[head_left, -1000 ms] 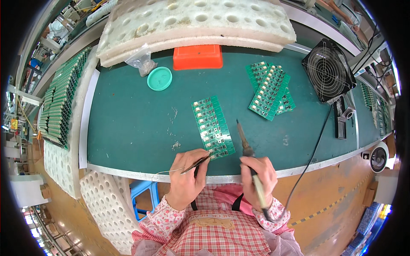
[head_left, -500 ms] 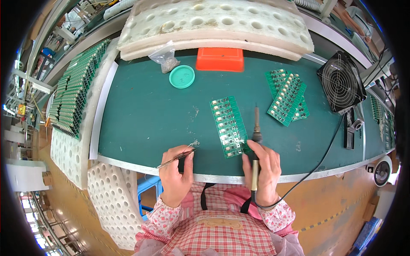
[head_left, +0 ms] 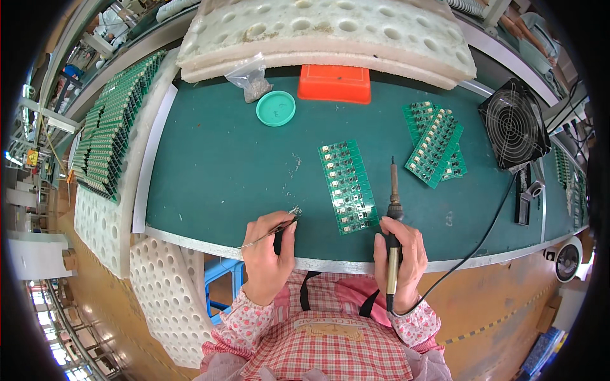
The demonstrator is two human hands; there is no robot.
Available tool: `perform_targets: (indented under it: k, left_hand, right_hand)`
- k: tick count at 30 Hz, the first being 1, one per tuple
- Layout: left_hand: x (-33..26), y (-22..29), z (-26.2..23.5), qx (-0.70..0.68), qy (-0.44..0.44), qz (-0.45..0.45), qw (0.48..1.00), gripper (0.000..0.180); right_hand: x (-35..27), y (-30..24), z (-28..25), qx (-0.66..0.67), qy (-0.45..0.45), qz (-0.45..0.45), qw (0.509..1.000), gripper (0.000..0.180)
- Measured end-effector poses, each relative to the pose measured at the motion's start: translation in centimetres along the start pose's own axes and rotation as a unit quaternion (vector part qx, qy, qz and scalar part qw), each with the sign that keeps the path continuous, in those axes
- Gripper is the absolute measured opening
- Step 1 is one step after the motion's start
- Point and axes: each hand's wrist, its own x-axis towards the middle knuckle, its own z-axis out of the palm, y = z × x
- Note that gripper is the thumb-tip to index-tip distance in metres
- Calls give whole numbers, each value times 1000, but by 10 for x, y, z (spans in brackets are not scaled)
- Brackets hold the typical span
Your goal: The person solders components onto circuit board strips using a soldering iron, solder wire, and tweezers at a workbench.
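My left hand [head_left: 269,257] is closed on a thin pair of metal tweezers [head_left: 267,235]. Their tips are beside a small scatter of tiny pale parts [head_left: 295,210] on the green mat. In my right hand [head_left: 408,254] is a soldering iron [head_left: 394,190], its tip pointing away from me and held clear of any board. Between the hands, slightly farther off, a green circuit board panel [head_left: 348,187] lies flat, with rows of white and black components. The right fingertips are just beside its lower right edge.
Stacked board panels [head_left: 435,143] lie at the right, near a black fan [head_left: 513,124]. A green lid [head_left: 276,108], a bag of small parts [head_left: 256,86] and a red box [head_left: 334,83] stand at the back. Boards [head_left: 114,130] line the left foam. The iron's cord [head_left: 473,257] trails right.
My right hand and the soldering iron have shifted a little right and toward me, off the panel's edge. The left hand still grips the tweezers by the tiny parts. The view has shifted slightly.
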Motion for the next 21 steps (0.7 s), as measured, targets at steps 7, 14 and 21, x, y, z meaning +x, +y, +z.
perform_targets:
  k: [7, 14, 21]
  left_hand:
    - [-1, -2, 1, 11, -4, 12, 1000, 9]
    - [-1, -5, 1, 19, -6, 28, 999, 11]
    - [-3, -6, 3, 20, -2, 26, 999, 10]
  right_hand:
    - [0, 0, -1, 9, -6, -1, 1000, 39]
    - [0, 1, -2, 17, -2, -2, 1000, 39]
    - [0, 1, -2, 16, -2, -4, 1000, 39]
